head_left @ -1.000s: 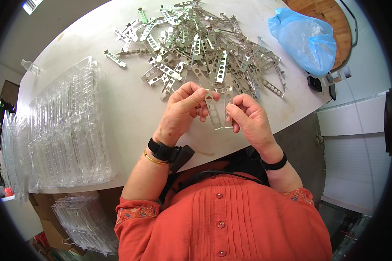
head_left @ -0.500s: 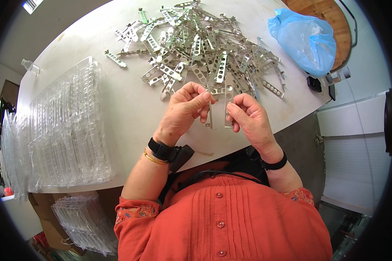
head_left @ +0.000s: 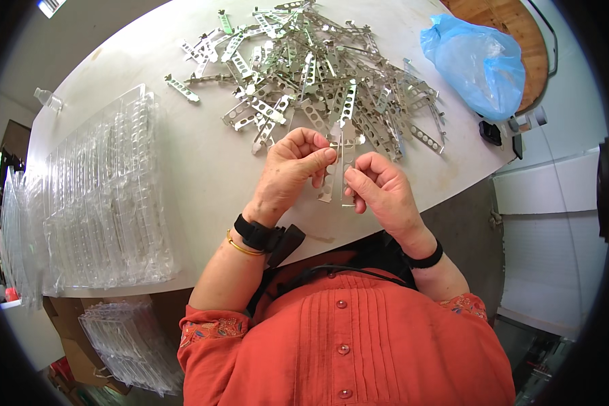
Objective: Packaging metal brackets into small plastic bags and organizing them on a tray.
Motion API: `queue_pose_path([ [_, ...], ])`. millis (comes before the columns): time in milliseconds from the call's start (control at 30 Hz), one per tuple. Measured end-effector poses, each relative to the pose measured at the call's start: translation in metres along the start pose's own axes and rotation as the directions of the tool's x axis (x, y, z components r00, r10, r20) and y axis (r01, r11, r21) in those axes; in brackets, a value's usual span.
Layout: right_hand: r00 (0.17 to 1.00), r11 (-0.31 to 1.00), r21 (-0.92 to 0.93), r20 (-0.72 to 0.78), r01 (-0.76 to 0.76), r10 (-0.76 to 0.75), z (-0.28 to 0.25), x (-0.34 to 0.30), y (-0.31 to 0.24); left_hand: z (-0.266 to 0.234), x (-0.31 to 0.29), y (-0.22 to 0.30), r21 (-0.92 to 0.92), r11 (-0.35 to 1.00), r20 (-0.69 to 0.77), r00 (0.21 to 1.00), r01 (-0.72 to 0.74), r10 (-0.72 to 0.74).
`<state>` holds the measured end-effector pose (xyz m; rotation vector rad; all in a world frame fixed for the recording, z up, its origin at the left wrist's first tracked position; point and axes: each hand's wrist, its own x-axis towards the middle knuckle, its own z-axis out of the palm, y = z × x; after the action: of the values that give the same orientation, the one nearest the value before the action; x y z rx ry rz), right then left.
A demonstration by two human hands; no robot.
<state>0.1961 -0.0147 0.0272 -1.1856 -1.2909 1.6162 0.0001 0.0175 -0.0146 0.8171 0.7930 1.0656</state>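
Observation:
My left hand [head_left: 292,169] is closed, thumb against fingers, on a thin metal bracket [head_left: 327,187] with round holes along it. My right hand [head_left: 387,195] pinches a second slim metal bracket [head_left: 347,193] between thumb and fingers. Both strips hang nearly upright side by side, close together, above the near part of the table; whether they touch, I cannot tell. Just beyond my fingers lies a tangled heap of similar perforated brackets [head_left: 308,71]. One loose bracket [head_left: 183,88] rests apart at the heap's left.
Clear plastic trays [head_left: 105,196] are stacked on the white table [head_left: 203,155] to the left. More clear trays [head_left: 132,345] sit lower down, below the table edge. A blue plastic bag [head_left: 477,68] and a small black object [head_left: 490,132] lie at the right.
My right hand has shifted slightly left, bringing the two brackets closer together. The left bracket has turned to show its holed face, and the right one appears narrower.

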Motion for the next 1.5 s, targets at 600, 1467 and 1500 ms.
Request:
queue_pose_path([
  [600, 0.998, 0.998, -0.006, 0.014, -0.068, 0.068, 0.003, 0.004, 0.008, 0.002, -0.001, -0.002, 0.003, 0.999, 0.026, 0.999, -0.046, 0.046],
  [1467, 0.995, 0.996, -0.090, -0.098, -0.013, 0.004, -0.008, 0.007, -0.001, 0.007, -0.003, 0.002, 0.016, 1.000, 0.077, 0.997, -0.025, 0.024],
  [1500, 0.993, 0.995, -0.099, -0.119, 0.005, -0.017, -0.009, 0.008, -0.002, 0.008, -0.003, 0.002, 0.029, 0.999, 0.083, 0.996, -0.023, 0.021],
])
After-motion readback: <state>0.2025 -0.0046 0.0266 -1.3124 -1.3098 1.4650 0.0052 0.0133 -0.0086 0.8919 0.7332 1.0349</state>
